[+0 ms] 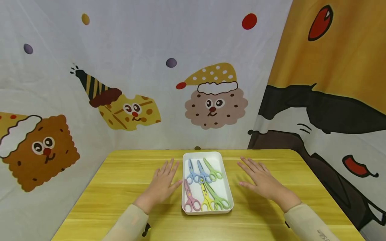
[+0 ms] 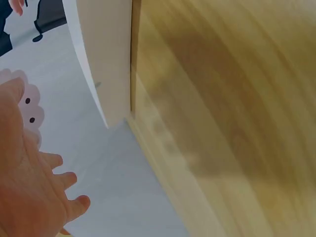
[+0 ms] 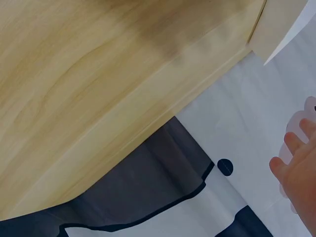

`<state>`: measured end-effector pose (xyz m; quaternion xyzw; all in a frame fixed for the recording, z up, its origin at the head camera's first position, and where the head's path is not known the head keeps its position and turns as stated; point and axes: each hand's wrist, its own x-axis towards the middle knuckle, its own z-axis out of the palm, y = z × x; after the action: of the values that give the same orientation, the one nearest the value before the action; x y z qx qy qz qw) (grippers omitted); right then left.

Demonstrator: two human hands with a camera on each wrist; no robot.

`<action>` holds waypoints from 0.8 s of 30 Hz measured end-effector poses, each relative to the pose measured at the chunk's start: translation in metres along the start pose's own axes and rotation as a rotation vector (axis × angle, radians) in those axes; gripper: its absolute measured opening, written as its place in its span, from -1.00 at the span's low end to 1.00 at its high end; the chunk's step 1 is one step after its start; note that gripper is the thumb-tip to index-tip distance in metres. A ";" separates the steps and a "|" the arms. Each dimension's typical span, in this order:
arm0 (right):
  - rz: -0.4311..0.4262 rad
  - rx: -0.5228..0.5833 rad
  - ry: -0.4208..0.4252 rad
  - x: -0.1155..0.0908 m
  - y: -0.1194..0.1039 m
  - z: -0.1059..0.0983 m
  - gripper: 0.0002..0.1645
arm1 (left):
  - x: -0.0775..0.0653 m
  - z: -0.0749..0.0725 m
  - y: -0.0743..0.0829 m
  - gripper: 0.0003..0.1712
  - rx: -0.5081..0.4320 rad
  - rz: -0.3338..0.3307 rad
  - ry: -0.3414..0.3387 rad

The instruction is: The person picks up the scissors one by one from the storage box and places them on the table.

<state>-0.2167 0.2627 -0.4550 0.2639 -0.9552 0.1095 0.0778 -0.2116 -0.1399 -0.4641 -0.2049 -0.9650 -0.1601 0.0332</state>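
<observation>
Head view shows both hands, left (image 1: 163,184) and right (image 1: 261,182), flat and empty beside the tray (image 1: 224,195); six scissors (image 1: 205,187) lie inside, untouched.

Bright, even light; soft shadows under the hands; wrist views blurred, perhaps by closeness.

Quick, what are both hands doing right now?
Left hand: open, flat on the table, holding nothing.
Right hand: open, flat on the table, holding nothing.
</observation>
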 end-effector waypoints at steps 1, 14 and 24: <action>-0.003 -0.001 0.002 0.000 0.001 0.001 -0.09 | 0.000 0.001 0.000 -0.16 -0.018 -0.008 -0.004; 0.008 0.075 0.042 0.001 -0.006 0.007 -0.10 | 0.001 0.030 0.009 -0.20 -0.555 -0.189 0.093; 0.033 0.115 0.040 0.006 -0.012 0.013 -0.11 | 0.010 0.051 0.029 -0.42 -0.783 -0.390 0.228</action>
<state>-0.2170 0.2462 -0.4640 0.2496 -0.9498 0.1707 0.0800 -0.2093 -0.0944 -0.5029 0.0024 -0.8424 -0.5381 0.0286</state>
